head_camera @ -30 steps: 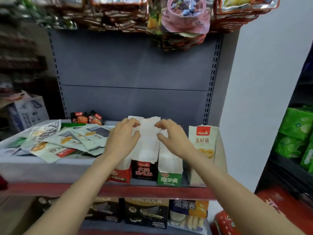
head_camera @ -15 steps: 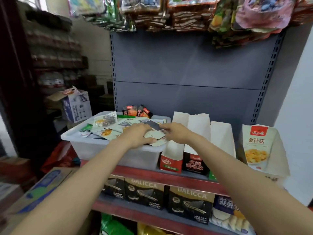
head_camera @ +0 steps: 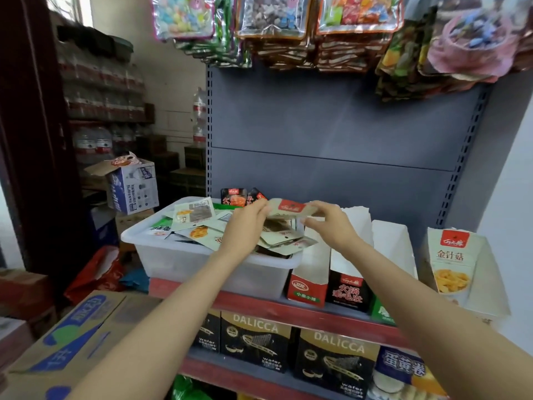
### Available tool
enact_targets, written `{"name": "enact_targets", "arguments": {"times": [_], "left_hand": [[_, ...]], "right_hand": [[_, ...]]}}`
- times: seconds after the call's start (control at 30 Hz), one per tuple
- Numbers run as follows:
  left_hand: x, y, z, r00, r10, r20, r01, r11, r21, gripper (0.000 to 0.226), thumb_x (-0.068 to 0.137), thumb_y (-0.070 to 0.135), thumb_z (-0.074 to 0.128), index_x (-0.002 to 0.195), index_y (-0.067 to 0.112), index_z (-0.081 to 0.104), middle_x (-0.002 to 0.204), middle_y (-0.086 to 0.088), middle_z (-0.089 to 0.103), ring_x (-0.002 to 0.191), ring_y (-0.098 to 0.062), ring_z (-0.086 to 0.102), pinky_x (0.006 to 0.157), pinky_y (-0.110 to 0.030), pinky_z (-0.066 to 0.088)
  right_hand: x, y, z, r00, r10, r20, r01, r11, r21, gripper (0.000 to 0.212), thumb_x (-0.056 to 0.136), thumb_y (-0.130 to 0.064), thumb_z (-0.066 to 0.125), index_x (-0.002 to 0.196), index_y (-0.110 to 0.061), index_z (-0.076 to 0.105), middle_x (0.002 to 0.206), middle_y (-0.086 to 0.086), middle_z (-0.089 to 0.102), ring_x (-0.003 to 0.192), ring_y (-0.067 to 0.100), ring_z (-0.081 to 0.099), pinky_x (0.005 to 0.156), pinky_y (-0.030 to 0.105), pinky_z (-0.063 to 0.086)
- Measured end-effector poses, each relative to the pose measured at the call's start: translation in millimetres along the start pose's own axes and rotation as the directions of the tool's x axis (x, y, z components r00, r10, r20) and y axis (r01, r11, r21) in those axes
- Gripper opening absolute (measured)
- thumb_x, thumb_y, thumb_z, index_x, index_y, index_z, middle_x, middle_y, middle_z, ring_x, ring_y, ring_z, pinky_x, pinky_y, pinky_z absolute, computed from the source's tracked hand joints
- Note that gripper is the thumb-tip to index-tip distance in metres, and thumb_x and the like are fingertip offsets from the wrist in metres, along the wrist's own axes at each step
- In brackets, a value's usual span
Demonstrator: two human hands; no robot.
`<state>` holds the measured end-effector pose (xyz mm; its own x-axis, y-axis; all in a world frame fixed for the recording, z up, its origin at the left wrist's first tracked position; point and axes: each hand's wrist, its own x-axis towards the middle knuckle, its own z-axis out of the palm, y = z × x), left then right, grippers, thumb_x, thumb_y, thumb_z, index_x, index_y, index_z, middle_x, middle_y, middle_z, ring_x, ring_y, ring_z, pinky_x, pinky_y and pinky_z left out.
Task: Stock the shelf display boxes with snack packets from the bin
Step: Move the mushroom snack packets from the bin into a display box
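Shop shelf (head_camera: 288,310): pinching one packet (head_camera: 289,208) between left grip (head_camera: 245,226) and right grip (head_camera: 331,223) above bin (head_camera: 184,261). Next, probably carrying it right, dropping into matching box (head_camera: 307,287).

Both hands, the left hand (head_camera: 245,226) and right hand (head_camera: 331,226), have lifted a beige red-labelled snack packet (head_camera: 290,208) above the clear plastic bin (head_camera: 207,264).
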<state>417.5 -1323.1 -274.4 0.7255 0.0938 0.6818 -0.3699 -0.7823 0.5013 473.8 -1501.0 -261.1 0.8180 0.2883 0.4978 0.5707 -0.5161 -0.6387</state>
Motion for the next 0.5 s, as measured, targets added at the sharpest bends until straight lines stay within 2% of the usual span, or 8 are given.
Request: {"name": "enact_targets", "arguments": {"times": [0.03, 0.1, 0.13, 0.17, 0.23, 0.3, 0.4, 0.5], "left_hand": [[1.3, 3.3, -3.9, 0.999, -0.026, -0.018, 0.025, 0.997, -0.079, 0.027, 0.101, 0.02, 0.041, 0.076, 0.013, 0.049, 0.065, 0.009, 0.049, 0.063, -0.007, 0.049, 0.055, -0.013, 0.039], [8.1, 5.3, -9.1, 0.996, -0.073, -0.043, 0.062, 0.974, -0.217, 0.03, 0.101, 0.02, 0.041, 0.073, 0.009, 0.049, 0.069, 0.007, 0.052, 0.065, -0.007, 0.05, 0.055, -0.01, 0.041], [12.3, 4.0, -9.6, 0.995, -0.09, -0.053, 0.073, 0.959, -0.274, 0.03, 0.1, 0.021, 0.041, 0.077, 0.006, 0.053, 0.075, 0.001, 0.058, 0.071, -0.013, 0.056, 0.058, -0.014, 0.046], [15.1, 3.0, -9.6, 0.993, -0.108, -0.056, 0.085, 0.944, -0.319, 0.029, 0.1, 0.023, 0.041, 0.083, 0.005, 0.057, 0.081, -0.003, 0.064, 0.078, -0.019, 0.061, 0.064, -0.026, 0.052], [18.7, 2.9, -8.2, 0.986, -0.152, -0.064, 0.116, 0.915, -0.386, 0.027, 0.1, 0.023, 0.041, 0.086, 0.008, 0.059, 0.089, -0.007, 0.067, 0.086, -0.023, 0.064, 0.072, -0.04, 0.054], [21.6, 8.5, -9.5, 0.977, -0.202, -0.074, 0.145, 0.872, -0.467, 0.022, 0.101, 0.022, 0.04, 0.088, 0.014, 0.056, 0.093, -0.004, 0.068, 0.083, -0.017, 0.065, 0.07, -0.034, 0.057], [28.9, 22.0, -8.6, 0.972, -0.232, -0.047, 0.159, 0.786, -0.597, 0.012, 0.098, 0.021, 0.048, 0.109, 0.023, 0.051, 0.097, 0.0, 0.07, 0.084, -0.01, 0.067, 0.069, -0.028, 0.057], [29.1, 43.1, 9.0, 0.979, -0.177, 0.098, 0.201, 0.799, -0.567, 0.05, 0.09, 0.013, 0.062, 0.128, 0.035, 0.038, 0.097, 0.008, 0.067, 0.087, -0.005, 0.066, 0.07, -0.029, 0.058]], "right_hand": [[0.9, -1.6, -0.2, 0.999, 0.027, -0.022, -0.025, 0.994, 0.108, 0.018, 0.088, -0.01, 0.062, 0.106, -0.01, 0.067, 0.107, 0.0, 0.068, 0.098, 0.012, 0.062, 0.085, 0.025, 0.047], [1.8, -7.4, 1.4, 0.997, 0.073, -0.029, -0.061, 0.953, 0.297, 0.016, 0.09, -0.009, 0.059, 0.105, -0.011, 0.065, 0.105, -0.001, 0.068, 0.09, 0.003, 0.062, 0.076, 0.013, 0.049], [1.9, -10.4, 3.6, 0.997, 0.078, -0.026, -0.064, 0.937, 0.343, 0.017, 0.092, -0.009, 0.058, 0.107, -0.011, 0.065, 0.103, -0.003, 0.067, 0.088, -0.002, 0.06, 0.069, 0.008, 0.048], [2.0, -13.1, 6.5, 0.997, 0.071, -0.028, -0.056, 0.928, 0.367, 0.018, 0.092, -0.009, 0.057, 0.108, -0.011, 0.065, 0.102, -0.005, 0.067, 0.087, -0.004, 0.06, 0.065, 0.005, 0.047], [2.5, -15.9, 10.7, 0.995, 0.068, -0.079, -0.029, 0.909, 0.415, 0.016, 0.092, -0.009, 0.057, 0.105, -0.01, 0.067, 0.099, -0.005, 0.068, 0.085, -0.003, 0.062, 0.065, 0.006, 0.048], [5.0, -19.7, 8.3, 0.984, 0.082, -0.161, 0.001, 0.888, 0.46, 0.012, 0.091, -0.01, 0.06, 0.098, -0.011, 0.068, 0.094, -0.004, 0.071, 0.082, 0.001, 0.066, 0.066, 0.012, 0.053], [8.3, -25.2, -9.2, 0.973, 0.104, -0.205, 0.009, 0.874, 0.486, 0.01, 0.09, -0.013, 0.061, 0.097, -0.013, 0.068, 0.092, -0.007, 0.071, 0.083, 0.002, 0.067, 0.063, 0.015, 0.053], [-0.8, -18.6, -34.3, 0.968, 0.127, -0.214, -0.008, 0.875, 0.485, 0.01, 0.091, -0.014, 0.06, 0.099, -0.014, 0.065, 0.09, -0.012, 0.069, 0.083, 0.003, 0.067, 0.061, 0.014, 0.052]]}}
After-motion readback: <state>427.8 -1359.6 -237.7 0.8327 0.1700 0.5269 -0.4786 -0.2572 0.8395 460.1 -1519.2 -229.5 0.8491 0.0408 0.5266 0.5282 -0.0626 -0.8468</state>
